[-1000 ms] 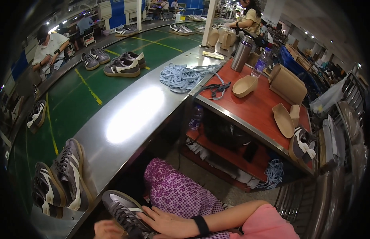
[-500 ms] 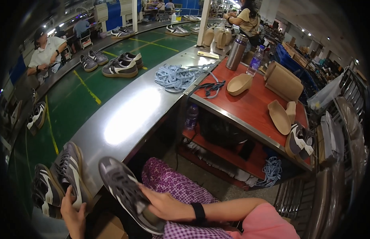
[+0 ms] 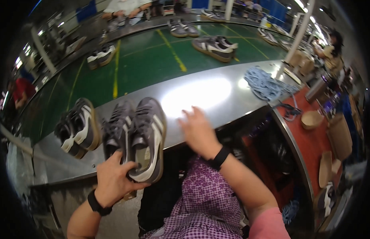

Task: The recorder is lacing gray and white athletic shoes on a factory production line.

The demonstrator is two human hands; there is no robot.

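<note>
Two grey lace-up sneakers with white stripes and tan soles stand side by side on the metal ledge, a left one (image 3: 117,119) and a right one (image 3: 147,131). My left hand (image 3: 113,175) is closed around their heels, its thumb against the back of the right sneaker. My right hand (image 3: 197,131) is slightly blurred over the ledge, right of the sneakers, with fingers apart and nothing in them. Another pair of grey sneakers (image 3: 79,127) stands just to the left.
Beyond the metal ledge (image 3: 217,107) runs a green conveyor belt (image 3: 145,71) with several pairs of sneakers. Pale blue laces (image 3: 262,83) lie in a heap at the right. A red side table (image 3: 298,131) holds a bottle, a flask and brown molded pieces. A person (image 3: 129,8) works across the belt.
The sneaker my right hand held above my lap now stands on the ledge beside its mate. My right hand has let go, and my left hand holds the heels. The view has swung left.
</note>
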